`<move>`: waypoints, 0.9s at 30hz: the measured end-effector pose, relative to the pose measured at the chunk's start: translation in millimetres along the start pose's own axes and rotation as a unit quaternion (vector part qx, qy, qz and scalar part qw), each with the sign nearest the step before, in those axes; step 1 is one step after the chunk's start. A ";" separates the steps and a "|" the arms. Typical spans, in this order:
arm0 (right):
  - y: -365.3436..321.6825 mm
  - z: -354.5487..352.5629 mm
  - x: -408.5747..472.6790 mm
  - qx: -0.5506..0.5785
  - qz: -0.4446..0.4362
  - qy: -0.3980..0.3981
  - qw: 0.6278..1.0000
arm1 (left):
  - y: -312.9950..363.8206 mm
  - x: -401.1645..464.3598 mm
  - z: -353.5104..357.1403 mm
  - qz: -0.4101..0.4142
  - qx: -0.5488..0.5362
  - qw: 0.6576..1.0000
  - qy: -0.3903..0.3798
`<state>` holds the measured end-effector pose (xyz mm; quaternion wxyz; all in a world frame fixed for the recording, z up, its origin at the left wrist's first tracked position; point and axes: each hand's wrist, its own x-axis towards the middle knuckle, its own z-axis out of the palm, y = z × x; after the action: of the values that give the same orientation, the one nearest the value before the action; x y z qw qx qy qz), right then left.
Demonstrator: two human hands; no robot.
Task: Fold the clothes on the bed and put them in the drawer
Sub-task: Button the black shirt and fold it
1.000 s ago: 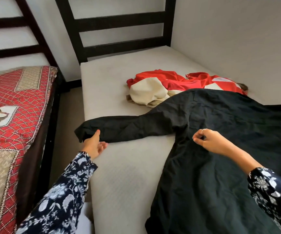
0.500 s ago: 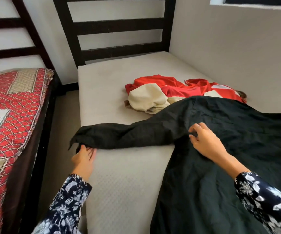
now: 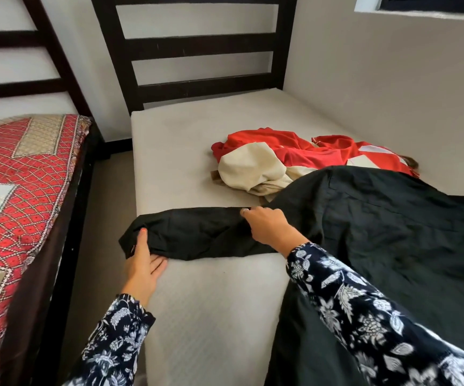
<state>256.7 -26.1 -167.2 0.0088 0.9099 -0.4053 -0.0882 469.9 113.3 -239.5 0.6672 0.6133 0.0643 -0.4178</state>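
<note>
The left hand pinches the cuff end of the black garment's sleeve, thumb on top and fingers beneath, at the bed's near edge. The right hand lies on the sleeve where it meets the body of the garment, fingers curled into the cloth. Behind lies a heap of red and cream clothes.
</note>
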 end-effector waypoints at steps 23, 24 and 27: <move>60.6 49.8 -63.6 0.150 0.092 0.224 0.959 | 71.5 39.1 40.7 0.108 -0.094 0.980 0.141; 62.4 48.4 -61.8 0.163 0.090 0.197 0.962 | 71.3 42.0 34.8 0.107 -0.037 0.984 0.134; 65.2 52.4 -52.1 0.147 0.055 0.100 0.983 | 73.8 57.9 12.8 0.018 0.026 0.999 0.043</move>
<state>165.7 -28.4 -205.1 -0.0796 0.8819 -0.4602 0.0646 548.6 66.9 -214.7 0.6549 0.6492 0.0711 -0.3803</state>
